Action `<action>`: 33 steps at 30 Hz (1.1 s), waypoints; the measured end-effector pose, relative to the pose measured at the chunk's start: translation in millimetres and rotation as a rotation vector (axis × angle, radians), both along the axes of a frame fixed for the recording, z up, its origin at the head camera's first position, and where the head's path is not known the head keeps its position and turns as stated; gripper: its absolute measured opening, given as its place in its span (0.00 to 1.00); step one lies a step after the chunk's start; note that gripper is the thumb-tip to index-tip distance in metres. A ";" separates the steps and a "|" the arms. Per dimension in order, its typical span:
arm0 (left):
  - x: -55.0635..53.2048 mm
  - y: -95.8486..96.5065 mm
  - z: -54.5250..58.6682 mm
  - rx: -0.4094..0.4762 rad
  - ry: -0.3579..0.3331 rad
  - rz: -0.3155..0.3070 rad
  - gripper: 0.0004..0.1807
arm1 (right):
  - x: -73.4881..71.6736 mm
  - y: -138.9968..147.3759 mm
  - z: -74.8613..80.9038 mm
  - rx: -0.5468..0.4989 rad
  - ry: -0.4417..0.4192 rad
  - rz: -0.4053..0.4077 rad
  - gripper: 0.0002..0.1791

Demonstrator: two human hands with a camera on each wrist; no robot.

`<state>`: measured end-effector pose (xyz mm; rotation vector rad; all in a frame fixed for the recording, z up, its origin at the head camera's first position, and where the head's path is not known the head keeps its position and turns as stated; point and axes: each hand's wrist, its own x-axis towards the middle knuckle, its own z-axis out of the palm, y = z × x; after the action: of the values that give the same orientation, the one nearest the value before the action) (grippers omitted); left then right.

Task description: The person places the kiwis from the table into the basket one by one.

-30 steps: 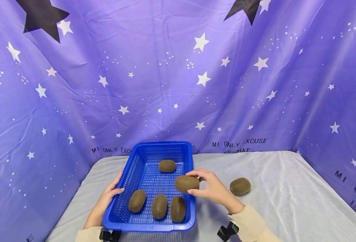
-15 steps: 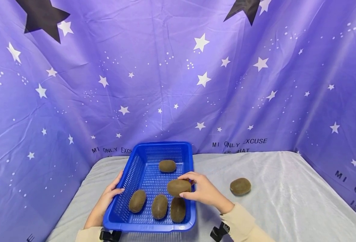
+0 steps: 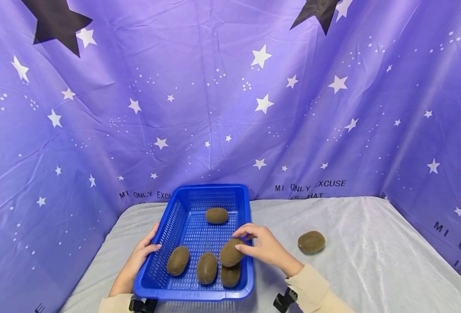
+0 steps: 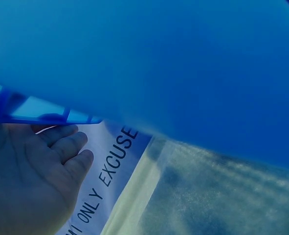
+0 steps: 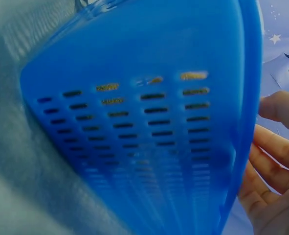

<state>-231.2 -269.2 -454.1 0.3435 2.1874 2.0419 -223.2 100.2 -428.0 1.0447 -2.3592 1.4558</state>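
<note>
At the left side of the blue plastic basket (image 3: 209, 295), my left hand (image 3: 135, 256) grips the rim between thumb and fingers; in the left wrist view the other fingers (image 4: 71, 149) hang below the rim. Over the basket's right rim reaches my right hand (image 3: 265, 247). Its thumb touches a brown, fuzzy kiwi (image 3: 230, 254), while the index finger stands slightly apart above it. That kiwi lies tilted on another kiwi (image 3: 230, 277) in the near right corner. The right wrist view shows my right fingers (image 5: 274, 161) loosely bent beside the rim, the fruit hidden behind the basket wall.
Inside the basket lie a kiwi (image 3: 178, 261) at the near left, another kiwi (image 3: 207, 268) in the near middle and a kiwi (image 3: 216, 215) toward the back. One loose kiwi (image 3: 311, 242) rests on the grey cloth (image 3: 363, 261) to the right. A purple starry curtain (image 3: 222, 87) surrounds the table.
My right hand has moved left and down with its kiwi, which has tipped from lying sideways onto the near right kiwi. The fingers have loosened from it. My left hand has stayed put.
</note>
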 end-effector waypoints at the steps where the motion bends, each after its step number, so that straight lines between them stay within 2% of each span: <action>1: 0.1 0.1 0.2 0.004 0.004 -0.003 0.39 | 0.6 2.9 -0.5 -0.004 -0.001 -0.013 0.12; 5: 0.6 -0.1 0.3 0.021 0.006 -0.014 0.39 | 4.5 18.9 -0.7 -0.007 -0.003 -0.074 0.13; 14: 0.2 -0.8 0.6 0.047 0.014 -0.029 0.39 | 9.7 68.3 -5.7 0.029 0.051 -0.225 0.14; 20: 0.2 -0.5 1.1 0.042 0.021 -0.030 0.38 | 12.5 96.9 -11.4 0.045 -0.011 -0.351 0.15; 26: 0.3 0.2 0.7 0.041 0.013 -0.026 0.38 | 10.9 118.6 -21.0 0.046 -0.029 -0.397 0.16; 29: 0.4 0.0 -0.3 0.037 0.001 -0.019 0.39 | 18.8 121.8 -12.6 0.059 -0.036 -0.427 0.16; 33: 0.0 -0.4 -1.3 0.035 0.022 -0.019 0.39 | 16.8 134.2 -17.0 0.075 -0.042 -0.469 0.16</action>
<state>-231.2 -269.6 -455.4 0.3912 2.1545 2.0792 -206.4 234.4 -445.0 0.4262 -2.4770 1.2286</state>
